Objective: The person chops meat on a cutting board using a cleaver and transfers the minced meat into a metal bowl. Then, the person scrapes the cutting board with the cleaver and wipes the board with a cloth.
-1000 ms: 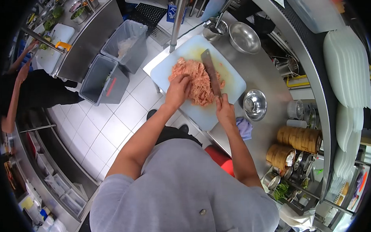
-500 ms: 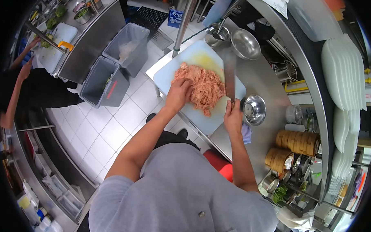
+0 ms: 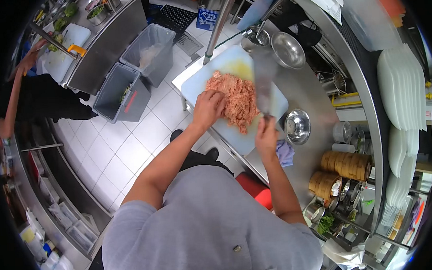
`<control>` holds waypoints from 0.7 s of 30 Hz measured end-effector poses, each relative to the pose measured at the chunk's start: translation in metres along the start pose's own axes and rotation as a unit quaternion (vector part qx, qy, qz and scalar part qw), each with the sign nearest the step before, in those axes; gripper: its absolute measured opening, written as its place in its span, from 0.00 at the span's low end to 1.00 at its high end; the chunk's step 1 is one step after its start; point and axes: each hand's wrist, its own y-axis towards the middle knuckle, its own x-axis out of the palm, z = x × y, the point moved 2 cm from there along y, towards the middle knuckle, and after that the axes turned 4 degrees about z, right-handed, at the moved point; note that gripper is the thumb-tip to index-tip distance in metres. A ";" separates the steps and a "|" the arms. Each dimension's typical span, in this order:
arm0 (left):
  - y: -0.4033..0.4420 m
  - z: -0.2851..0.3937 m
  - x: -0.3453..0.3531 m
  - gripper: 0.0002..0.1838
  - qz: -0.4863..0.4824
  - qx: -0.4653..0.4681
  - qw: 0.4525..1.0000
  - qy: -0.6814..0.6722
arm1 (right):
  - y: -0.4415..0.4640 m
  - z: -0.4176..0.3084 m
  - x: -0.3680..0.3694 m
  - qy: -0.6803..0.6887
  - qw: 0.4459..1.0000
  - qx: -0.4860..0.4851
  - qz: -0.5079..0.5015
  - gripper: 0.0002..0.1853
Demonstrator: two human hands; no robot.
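Note:
A heap of chopped raw meat (image 3: pixel 236 98) lies on a pale blue cutting board (image 3: pixel 195 90) at the edge of the steel counter. My left hand (image 3: pixel 209 108) rests against the heap's left side, palm down, with bent fingertips on the meat. In my right hand (image 3: pixel 267 137) is the handle of a cleaver (image 3: pixel 265 88), gripped near the blade. That broad blade is smeared by motion along the heap's right edge; whether it touches the meat or board I cannot tell. Close by my right hand sit a small metal bowl (image 3: pixel 297 127) and a purple cloth (image 3: pixel 284 153).
Behind the board stand a large metal bowl (image 3: pixel 288 50) and a metal pot (image 3: pixel 256 40). Bamboo steamers (image 3: pixel 345 164) are stacked at right, under a shelf of white plates (image 3: pixel 400 88). Grey bins (image 3: pixel 117 94) stand on the floor; another person's arm (image 3: pixel 14 89) is at far left.
The cleaver and my right hand have shifted slightly left, bringing the blade against the heap's right edge in view. My left hand stays on the meat. The other person's arms have moved.

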 end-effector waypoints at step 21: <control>-0.042 0.005 -0.001 0.51 -0.058 -0.067 0.995 0.045 | 0.023 0.003 0.005 -0.079 0.971 0.005 -0.223 0.23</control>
